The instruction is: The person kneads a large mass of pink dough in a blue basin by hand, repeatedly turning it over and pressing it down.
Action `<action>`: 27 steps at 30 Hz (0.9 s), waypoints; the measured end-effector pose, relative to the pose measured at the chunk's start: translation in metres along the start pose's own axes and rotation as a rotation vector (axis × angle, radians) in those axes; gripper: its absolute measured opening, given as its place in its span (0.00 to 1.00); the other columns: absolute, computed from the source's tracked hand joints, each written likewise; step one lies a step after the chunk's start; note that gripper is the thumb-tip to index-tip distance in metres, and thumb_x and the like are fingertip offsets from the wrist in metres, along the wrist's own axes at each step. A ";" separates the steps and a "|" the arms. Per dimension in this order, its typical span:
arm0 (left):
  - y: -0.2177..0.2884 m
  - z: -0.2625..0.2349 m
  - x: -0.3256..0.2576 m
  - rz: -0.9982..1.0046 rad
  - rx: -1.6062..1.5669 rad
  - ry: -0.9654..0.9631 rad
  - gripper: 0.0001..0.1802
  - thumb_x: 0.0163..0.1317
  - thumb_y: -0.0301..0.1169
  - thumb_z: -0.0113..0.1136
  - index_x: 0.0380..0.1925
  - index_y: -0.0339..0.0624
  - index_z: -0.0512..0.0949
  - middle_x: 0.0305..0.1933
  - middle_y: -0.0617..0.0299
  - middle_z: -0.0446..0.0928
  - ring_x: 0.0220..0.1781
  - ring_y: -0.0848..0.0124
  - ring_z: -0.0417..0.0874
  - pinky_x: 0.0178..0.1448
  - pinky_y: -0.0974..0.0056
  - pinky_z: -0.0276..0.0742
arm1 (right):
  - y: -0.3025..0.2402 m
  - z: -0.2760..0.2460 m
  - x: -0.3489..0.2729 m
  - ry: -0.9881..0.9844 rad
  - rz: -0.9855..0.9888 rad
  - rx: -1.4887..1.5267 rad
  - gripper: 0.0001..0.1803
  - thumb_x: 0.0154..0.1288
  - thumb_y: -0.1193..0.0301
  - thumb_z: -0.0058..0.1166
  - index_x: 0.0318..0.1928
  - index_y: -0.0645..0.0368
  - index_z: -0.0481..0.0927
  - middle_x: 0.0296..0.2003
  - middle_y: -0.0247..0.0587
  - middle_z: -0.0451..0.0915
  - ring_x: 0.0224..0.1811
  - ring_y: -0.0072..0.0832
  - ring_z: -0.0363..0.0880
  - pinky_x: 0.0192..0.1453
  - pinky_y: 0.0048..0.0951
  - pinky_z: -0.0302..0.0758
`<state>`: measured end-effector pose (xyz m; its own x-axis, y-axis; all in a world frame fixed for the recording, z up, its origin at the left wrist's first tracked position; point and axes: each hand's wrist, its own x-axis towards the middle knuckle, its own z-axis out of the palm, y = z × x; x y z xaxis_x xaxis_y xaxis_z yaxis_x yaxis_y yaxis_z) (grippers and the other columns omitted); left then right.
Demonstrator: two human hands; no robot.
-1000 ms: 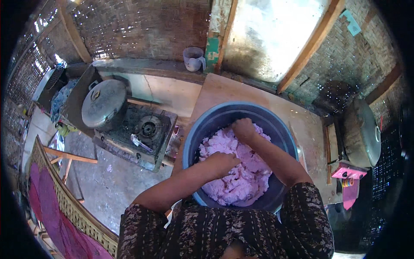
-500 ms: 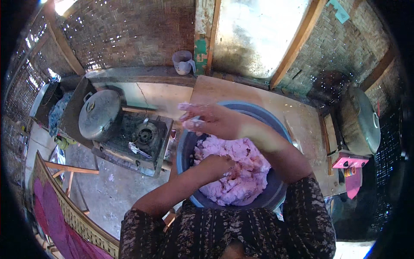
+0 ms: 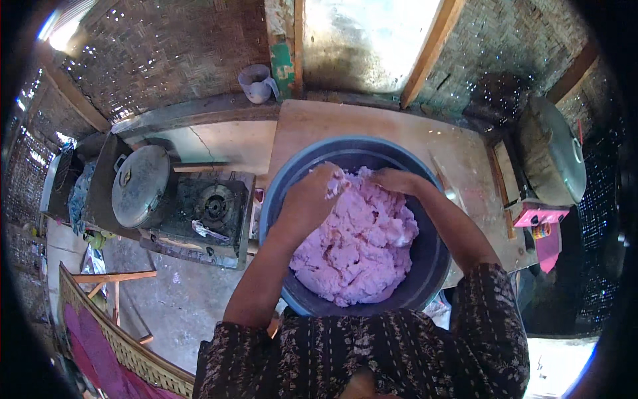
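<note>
Right hand (image 3: 397, 181) moves from over the basin's far-left rim to the far-right part of the lumpy pale-pink dough-like mass (image 3: 355, 256); left hand (image 3: 311, 199) shifts from mid-mass to its far-left edge. Mass sits inside a round blue-grey plastic basin (image 3: 435, 263) on a light-brown wooden worktop (image 3: 307, 133). Left fingers curl inward, pink clumps on them; can't tell if clamped on any. Right fingers bend down onto the mass, tips hidden, so can't tell whether apart or together.

Risks, my judgement: sticky clumps could drop outside if a coated hand lifts past the rim; hard pushing at the far side could slide or tip the basin, which looks close to the worktop's left edge.

Other differences: hands now nearer each other, middle of mass uncovered, background shifted left in view.
</note>
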<state>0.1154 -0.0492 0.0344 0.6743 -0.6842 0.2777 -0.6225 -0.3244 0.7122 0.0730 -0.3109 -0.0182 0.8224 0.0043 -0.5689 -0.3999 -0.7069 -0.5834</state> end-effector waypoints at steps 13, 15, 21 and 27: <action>-0.041 0.043 0.052 -0.026 -0.096 -0.227 0.27 0.66 0.49 0.50 0.54 0.37 0.70 0.54 0.47 0.75 0.56 0.56 0.76 0.60 0.59 0.68 | -0.045 0.067 -0.044 0.058 -0.043 -0.239 0.44 0.54 0.36 0.47 0.49 0.70 0.76 0.51 0.61 0.74 0.56 0.47 0.71 0.59 0.42 0.67; -0.059 0.061 0.066 -0.115 -0.116 -0.435 0.31 0.67 0.53 0.45 0.56 0.37 0.69 0.57 0.47 0.73 0.59 0.55 0.73 0.63 0.59 0.66 | -0.072 0.083 -0.084 -0.019 -0.132 -0.520 0.42 0.53 0.36 0.48 0.43 0.70 0.79 0.48 0.65 0.74 0.54 0.50 0.72 0.58 0.43 0.68; -0.063 0.107 0.060 0.244 0.017 -0.903 0.38 0.68 0.57 0.37 0.65 0.34 0.58 0.72 0.43 0.50 0.73 0.53 0.51 0.74 0.59 0.46 | -0.015 0.117 -0.133 0.028 -0.570 -0.286 0.31 0.49 0.53 0.65 0.42 0.71 0.76 0.49 0.63 0.71 0.56 0.52 0.69 0.58 0.43 0.67; 0.022 0.086 -0.014 0.154 0.187 -0.811 0.64 0.42 0.60 0.67 0.69 0.37 0.42 0.73 0.40 0.44 0.72 0.43 0.50 0.72 0.43 0.44 | -0.008 0.081 -0.153 0.104 -0.208 -0.123 0.36 0.43 0.62 0.70 0.51 0.67 0.71 0.53 0.64 0.67 0.61 0.52 0.63 0.63 0.45 0.65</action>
<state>0.0583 -0.1028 -0.0091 0.1268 -0.9633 -0.2367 -0.7880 -0.2428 0.5657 -0.0831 -0.2487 0.0264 0.9217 0.0904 -0.3772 -0.1706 -0.7789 -0.6035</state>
